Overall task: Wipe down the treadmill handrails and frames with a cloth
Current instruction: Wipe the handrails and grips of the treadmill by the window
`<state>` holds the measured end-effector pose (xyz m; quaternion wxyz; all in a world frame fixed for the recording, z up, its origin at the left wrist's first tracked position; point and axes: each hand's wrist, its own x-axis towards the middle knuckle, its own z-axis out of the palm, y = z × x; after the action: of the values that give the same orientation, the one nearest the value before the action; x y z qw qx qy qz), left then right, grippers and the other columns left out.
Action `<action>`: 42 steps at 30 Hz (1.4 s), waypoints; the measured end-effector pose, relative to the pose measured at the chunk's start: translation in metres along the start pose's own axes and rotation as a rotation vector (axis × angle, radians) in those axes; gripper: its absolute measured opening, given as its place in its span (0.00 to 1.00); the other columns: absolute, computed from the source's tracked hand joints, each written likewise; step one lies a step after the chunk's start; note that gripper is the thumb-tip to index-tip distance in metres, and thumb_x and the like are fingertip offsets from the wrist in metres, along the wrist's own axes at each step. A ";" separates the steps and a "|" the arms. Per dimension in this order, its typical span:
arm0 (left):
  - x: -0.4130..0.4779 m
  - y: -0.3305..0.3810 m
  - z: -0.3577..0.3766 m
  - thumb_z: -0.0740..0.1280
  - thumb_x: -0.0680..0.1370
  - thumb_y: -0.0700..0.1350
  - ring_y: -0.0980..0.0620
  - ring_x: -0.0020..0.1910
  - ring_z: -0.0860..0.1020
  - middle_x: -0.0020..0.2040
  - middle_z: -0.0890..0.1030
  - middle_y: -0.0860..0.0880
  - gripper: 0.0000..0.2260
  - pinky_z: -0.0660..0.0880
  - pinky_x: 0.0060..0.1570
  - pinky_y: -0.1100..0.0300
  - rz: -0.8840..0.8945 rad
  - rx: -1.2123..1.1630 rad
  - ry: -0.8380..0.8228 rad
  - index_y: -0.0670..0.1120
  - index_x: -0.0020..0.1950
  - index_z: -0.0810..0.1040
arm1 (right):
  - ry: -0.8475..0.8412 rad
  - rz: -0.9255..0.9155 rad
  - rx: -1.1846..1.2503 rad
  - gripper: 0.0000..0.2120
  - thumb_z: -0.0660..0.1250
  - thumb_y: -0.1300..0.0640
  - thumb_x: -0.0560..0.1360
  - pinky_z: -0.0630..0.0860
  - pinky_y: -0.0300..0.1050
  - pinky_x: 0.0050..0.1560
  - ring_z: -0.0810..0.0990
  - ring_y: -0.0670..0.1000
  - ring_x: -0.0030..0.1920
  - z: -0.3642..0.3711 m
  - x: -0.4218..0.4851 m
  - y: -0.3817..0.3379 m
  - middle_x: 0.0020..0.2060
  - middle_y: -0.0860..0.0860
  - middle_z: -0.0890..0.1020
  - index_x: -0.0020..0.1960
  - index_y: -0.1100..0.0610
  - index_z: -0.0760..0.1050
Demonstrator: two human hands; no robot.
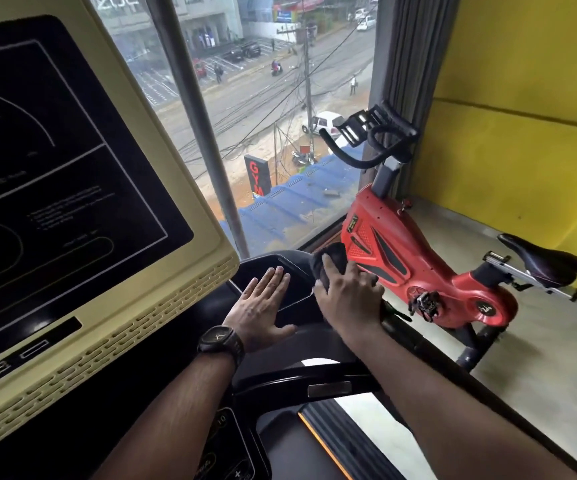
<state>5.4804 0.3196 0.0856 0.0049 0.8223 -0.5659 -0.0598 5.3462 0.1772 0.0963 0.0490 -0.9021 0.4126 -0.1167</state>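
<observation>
Left hand [262, 306] lies flat, fingers straight, on the glossy black tray [294, 299]; right hand [347, 296] grips a dark crumpled cloth [328, 256] against the rail.

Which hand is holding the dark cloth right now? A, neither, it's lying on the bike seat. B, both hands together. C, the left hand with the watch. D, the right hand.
D: the right hand grips the dark cloth at the right edge of the treadmill console, while the left hand lies flat on the black tray with nothing in it.
</observation>
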 end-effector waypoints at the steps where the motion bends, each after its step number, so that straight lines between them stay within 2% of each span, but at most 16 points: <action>1: 0.002 -0.001 0.000 0.54 0.70 0.70 0.54 0.78 0.35 0.80 0.36 0.51 0.47 0.41 0.78 0.51 0.009 -0.003 0.002 0.49 0.81 0.40 | 0.058 -0.010 -0.025 0.27 0.65 0.41 0.75 0.74 0.58 0.52 0.80 0.63 0.54 0.004 -0.013 -0.006 0.59 0.59 0.79 0.73 0.43 0.72; 4: 0.008 -0.003 0.001 0.58 0.72 0.70 0.55 0.79 0.37 0.80 0.39 0.52 0.47 0.42 0.79 0.51 0.029 -0.029 0.027 0.49 0.81 0.41 | 0.091 -0.164 -0.010 0.26 0.63 0.40 0.75 0.71 0.60 0.55 0.79 0.62 0.57 0.011 -0.023 -0.012 0.64 0.57 0.79 0.72 0.41 0.73; 6: 0.012 -0.005 -0.002 0.58 0.72 0.71 0.54 0.79 0.36 0.80 0.39 0.52 0.48 0.40 0.78 0.51 0.031 -0.031 0.026 0.48 0.81 0.41 | -0.001 -0.225 0.018 0.27 0.61 0.36 0.75 0.73 0.59 0.56 0.79 0.62 0.59 0.007 0.003 -0.008 0.67 0.55 0.77 0.74 0.38 0.69; 9: 0.017 -0.006 -0.005 0.51 0.67 0.75 0.54 0.78 0.35 0.80 0.37 0.51 0.51 0.37 0.78 0.52 0.014 0.007 0.005 0.48 0.81 0.40 | -0.195 -0.098 0.082 0.29 0.58 0.35 0.78 0.75 0.59 0.58 0.78 0.64 0.61 0.000 0.038 -0.005 0.69 0.57 0.75 0.78 0.38 0.62; 12: 0.016 -0.005 -0.002 0.51 0.68 0.75 0.54 0.79 0.36 0.81 0.39 0.51 0.50 0.38 0.78 0.50 0.005 0.011 0.026 0.48 0.81 0.41 | -0.023 0.031 -0.009 0.27 0.62 0.40 0.77 0.73 0.60 0.56 0.80 0.64 0.56 0.007 0.018 -0.021 0.60 0.59 0.79 0.75 0.42 0.69; 15: 0.017 -0.006 0.000 0.52 0.71 0.74 0.54 0.79 0.37 0.81 0.40 0.51 0.49 0.39 0.78 0.50 -0.006 -0.022 0.062 0.46 0.81 0.42 | 0.024 -0.179 -0.015 0.26 0.63 0.41 0.74 0.71 0.61 0.57 0.79 0.63 0.58 0.014 0.007 -0.030 0.64 0.56 0.78 0.72 0.40 0.73; 17: 0.018 -0.007 0.001 0.55 0.72 0.73 0.54 0.79 0.38 0.81 0.40 0.50 0.48 0.40 0.78 0.51 -0.023 -0.037 0.075 0.46 0.81 0.42 | -0.064 -0.242 0.059 0.27 0.61 0.37 0.75 0.74 0.59 0.58 0.79 0.62 0.60 0.010 0.032 -0.025 0.68 0.53 0.77 0.74 0.36 0.69; 20: 0.019 -0.006 0.001 0.53 0.72 0.74 0.55 0.79 0.38 0.81 0.41 0.52 0.48 0.42 0.78 0.50 -0.032 -0.047 0.097 0.48 0.82 0.42 | -0.246 -0.104 0.168 0.27 0.59 0.37 0.78 0.77 0.59 0.59 0.78 0.64 0.62 0.005 0.063 -0.016 0.67 0.57 0.75 0.77 0.38 0.63; 23: 0.018 -0.007 0.002 0.51 0.71 0.74 0.55 0.79 0.39 0.81 0.42 0.52 0.47 0.43 0.79 0.51 -0.020 -0.050 0.098 0.48 0.82 0.44 | -0.067 0.066 0.035 0.26 0.60 0.41 0.79 0.74 0.60 0.57 0.79 0.65 0.58 0.008 0.039 -0.025 0.62 0.59 0.77 0.75 0.42 0.66; 26: 0.020 -0.010 0.003 0.54 0.73 0.72 0.55 0.79 0.39 0.80 0.42 0.51 0.46 0.44 0.79 0.50 -0.004 -0.058 0.103 0.47 0.82 0.44 | 0.022 -0.145 -0.037 0.27 0.63 0.41 0.73 0.71 0.62 0.57 0.79 0.63 0.58 0.015 0.010 -0.031 0.64 0.56 0.78 0.72 0.40 0.72; 28: 0.020 -0.009 0.003 0.56 0.73 0.71 0.55 0.79 0.40 0.80 0.42 0.51 0.47 0.42 0.79 0.51 -0.001 -0.066 0.109 0.46 0.82 0.45 | -0.070 -0.256 0.044 0.28 0.62 0.38 0.74 0.73 0.61 0.60 0.78 0.61 0.62 0.013 0.030 -0.025 0.70 0.53 0.75 0.74 0.36 0.69; 32: 0.018 -0.008 0.002 0.55 0.74 0.72 0.56 0.79 0.40 0.81 0.44 0.51 0.44 0.42 0.79 0.52 0.023 -0.063 0.129 0.47 0.82 0.46 | -0.411 -0.155 0.231 0.31 0.61 0.38 0.78 0.72 0.58 0.67 0.73 0.65 0.69 -0.002 0.078 -0.014 0.74 0.58 0.69 0.80 0.37 0.58; 35: 0.018 -0.009 0.002 0.54 0.74 0.71 0.56 0.79 0.40 0.81 0.46 0.51 0.44 0.43 0.79 0.52 0.033 -0.074 0.132 0.48 0.82 0.47 | -0.326 -0.078 0.163 0.31 0.61 0.40 0.78 0.73 0.58 0.62 0.75 0.65 0.66 -0.002 0.065 -0.016 0.70 0.58 0.72 0.79 0.39 0.58; 38: 0.019 -0.009 0.002 0.55 0.72 0.71 0.56 0.79 0.41 0.81 0.48 0.51 0.45 0.42 0.79 0.54 0.031 -0.087 0.128 0.47 0.82 0.49 | -0.166 -0.188 0.052 0.30 0.62 0.38 0.76 0.74 0.60 0.58 0.76 0.64 0.63 0.007 0.038 -0.020 0.70 0.54 0.73 0.77 0.37 0.63; 40: 0.020 -0.010 0.003 0.54 0.73 0.72 0.56 0.79 0.41 0.82 0.48 0.51 0.45 0.43 0.79 0.53 0.027 -0.082 0.125 0.47 0.82 0.49 | -0.182 -0.235 0.108 0.30 0.62 0.38 0.75 0.76 0.59 0.59 0.77 0.64 0.63 0.008 0.046 -0.015 0.71 0.53 0.74 0.77 0.36 0.63; 42: 0.019 -0.010 0.003 0.54 0.73 0.73 0.56 0.79 0.40 0.82 0.47 0.51 0.45 0.44 0.79 0.52 0.021 -0.070 0.120 0.48 0.82 0.48 | -0.287 -0.162 0.190 0.31 0.61 0.39 0.77 0.76 0.58 0.61 0.76 0.65 0.64 0.003 0.062 -0.010 0.70 0.57 0.73 0.78 0.38 0.60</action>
<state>5.4964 0.3055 0.0803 0.0683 0.8177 -0.5708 -0.0302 5.3937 0.1372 0.1062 0.1829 -0.9309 0.3147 -0.0290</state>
